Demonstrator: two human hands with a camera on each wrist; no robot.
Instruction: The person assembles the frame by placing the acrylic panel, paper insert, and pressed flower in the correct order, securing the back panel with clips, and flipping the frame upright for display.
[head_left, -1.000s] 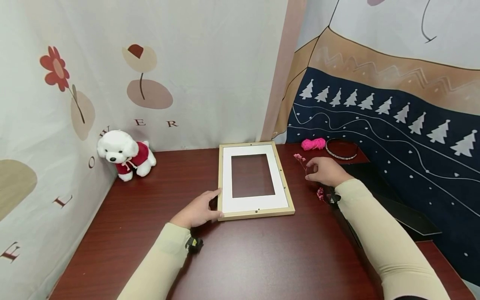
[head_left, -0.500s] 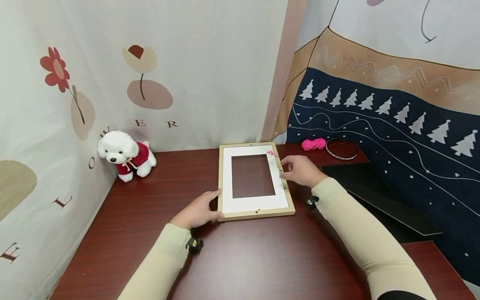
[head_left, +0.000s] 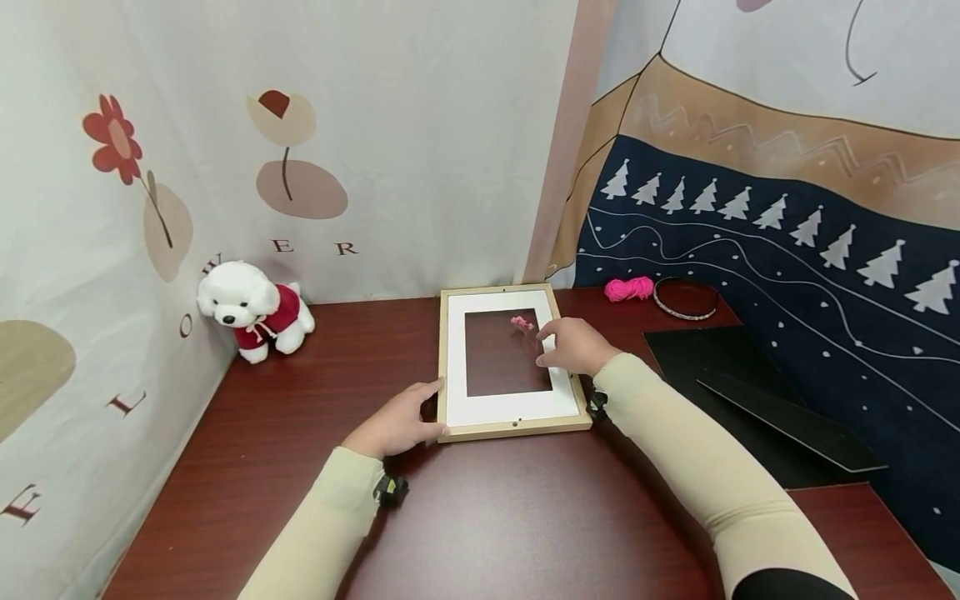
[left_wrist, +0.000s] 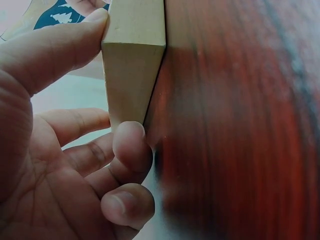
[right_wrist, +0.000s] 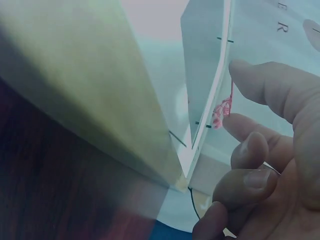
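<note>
A light wooden picture frame (head_left: 515,428) with a white mat (head_left: 510,408) lies on the dark red table, the tabletop showing through its opening. At the frame's near left corner my left hand (head_left: 395,422) holds its edge; in the left wrist view the thumb (left_wrist: 65,47) and fingers bear on the wood (left_wrist: 132,75). Over the opening's right side, my right hand (head_left: 573,346) pinches a thin sprig of small pink flowers (head_left: 522,323). The right wrist view has the pink blossoms (right_wrist: 220,114) beside the thumb and forefinger, apart from the wood.
A black backing board (head_left: 697,358) with a stand flap (head_left: 787,421) lies on the right. Behind it are pink yarn (head_left: 628,289) and a thin ring-shaped band (head_left: 678,313). A white plush dog (head_left: 240,293) sits at the back left, near the hanging cloth.
My right hand has carried the pink flower sprig leftward from beside the board to over the frame's opening. The left hand has stayed at the frame's corner.
</note>
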